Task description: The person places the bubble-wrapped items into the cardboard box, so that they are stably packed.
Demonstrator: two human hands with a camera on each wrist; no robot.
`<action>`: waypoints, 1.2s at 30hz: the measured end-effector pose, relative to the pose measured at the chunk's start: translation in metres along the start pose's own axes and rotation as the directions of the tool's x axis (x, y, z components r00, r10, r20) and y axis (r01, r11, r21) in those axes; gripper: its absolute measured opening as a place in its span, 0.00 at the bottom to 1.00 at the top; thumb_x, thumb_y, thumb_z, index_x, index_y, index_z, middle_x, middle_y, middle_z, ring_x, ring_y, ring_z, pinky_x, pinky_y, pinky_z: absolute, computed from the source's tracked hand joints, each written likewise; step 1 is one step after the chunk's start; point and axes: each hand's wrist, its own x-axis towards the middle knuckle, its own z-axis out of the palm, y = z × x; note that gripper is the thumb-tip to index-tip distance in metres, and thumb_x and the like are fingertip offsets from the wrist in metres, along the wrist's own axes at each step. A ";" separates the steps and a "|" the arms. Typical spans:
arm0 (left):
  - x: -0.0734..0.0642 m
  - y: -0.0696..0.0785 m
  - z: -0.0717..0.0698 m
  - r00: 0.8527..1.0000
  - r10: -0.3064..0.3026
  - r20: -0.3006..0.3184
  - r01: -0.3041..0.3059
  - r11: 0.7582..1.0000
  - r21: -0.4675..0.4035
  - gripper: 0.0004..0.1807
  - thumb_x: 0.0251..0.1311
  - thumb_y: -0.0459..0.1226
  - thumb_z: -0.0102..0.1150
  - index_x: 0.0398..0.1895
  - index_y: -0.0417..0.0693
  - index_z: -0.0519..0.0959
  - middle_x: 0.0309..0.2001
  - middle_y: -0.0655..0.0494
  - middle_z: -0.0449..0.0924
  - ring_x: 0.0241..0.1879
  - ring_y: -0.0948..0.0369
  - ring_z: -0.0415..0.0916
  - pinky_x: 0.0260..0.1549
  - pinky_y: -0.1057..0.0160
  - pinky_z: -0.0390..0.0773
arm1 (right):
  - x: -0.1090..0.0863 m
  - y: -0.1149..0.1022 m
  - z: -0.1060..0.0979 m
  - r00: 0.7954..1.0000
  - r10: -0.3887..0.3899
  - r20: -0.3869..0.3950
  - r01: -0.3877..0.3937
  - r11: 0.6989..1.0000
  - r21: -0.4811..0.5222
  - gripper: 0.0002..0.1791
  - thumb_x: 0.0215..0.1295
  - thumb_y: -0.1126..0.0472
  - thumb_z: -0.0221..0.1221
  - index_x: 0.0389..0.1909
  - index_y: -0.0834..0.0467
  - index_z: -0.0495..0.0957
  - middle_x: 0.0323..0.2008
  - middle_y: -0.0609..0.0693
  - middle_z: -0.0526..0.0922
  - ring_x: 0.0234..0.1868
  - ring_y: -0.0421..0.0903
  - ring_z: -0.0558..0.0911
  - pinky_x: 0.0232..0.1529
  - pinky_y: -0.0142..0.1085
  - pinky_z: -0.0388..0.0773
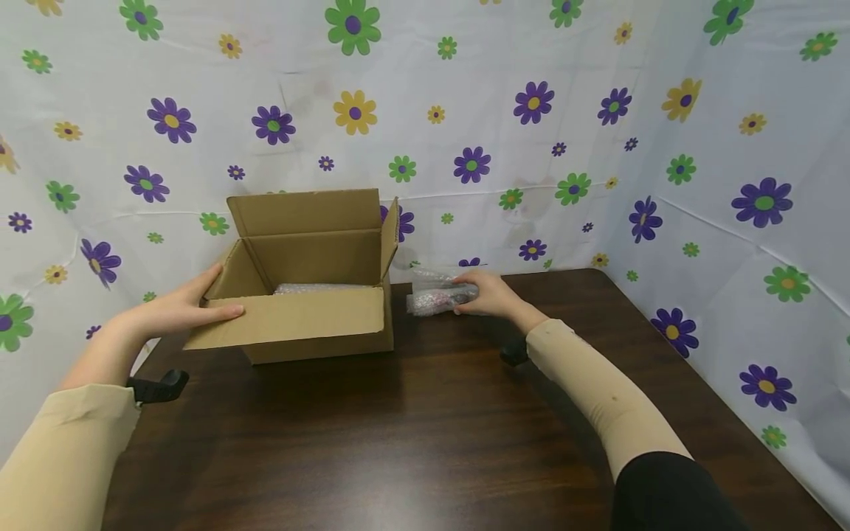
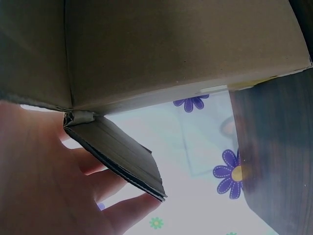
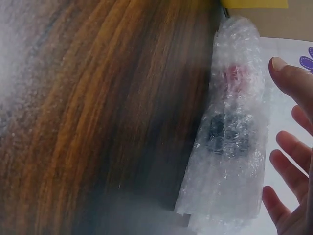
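Cardboard box (image 1: 332,346) | bubble-wrapped packet (image 1: 432,300) just beside it, 3 o'clock | right hand (image 1: 490,296): fingers apart at packet, contact unclear | left hand (image 1: 178,308): fingers spread on flaps (image 1: 319,316) | best: steady flaps, pinch packet gently

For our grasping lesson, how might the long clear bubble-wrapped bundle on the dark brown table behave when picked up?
The clear bubble-wrapped bundle may squash and flex at its loose, crinkled end. Its shiny surface could be slippery. Being so padded, its red and dark contents might be fragile.
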 end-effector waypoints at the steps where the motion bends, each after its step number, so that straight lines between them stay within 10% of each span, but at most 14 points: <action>1: 0.000 0.000 0.000 1.000 0.000 0.000 0.000 1.000 0.001 0.56 0.65 0.51 0.56 0.75 0.43 0.24 0.74 0.29 0.25 0.70 0.30 0.28 0.58 0.25 0.43 | 0.000 0.000 0.000 1.000 0.002 0.003 -0.002 1.000 -0.003 0.32 0.53 0.51 0.72 0.60 0.56 0.77 0.60 0.54 0.76 0.64 0.54 0.70 0.62 0.52 0.67; 36: 0.005 -0.003 0.000 1.000 0.005 -0.007 -0.005 1.000 -0.008 0.56 0.65 0.49 0.56 0.75 0.43 0.24 0.74 0.29 0.27 0.70 0.31 0.30 0.59 0.26 0.43 | 0.015 0.004 0.013 0.998 0.002 0.067 0.013 0.975 -0.222 0.33 0.48 0.47 0.74 0.57 0.51 0.79 0.59 0.52 0.77 0.61 0.55 0.71 0.63 0.56 0.61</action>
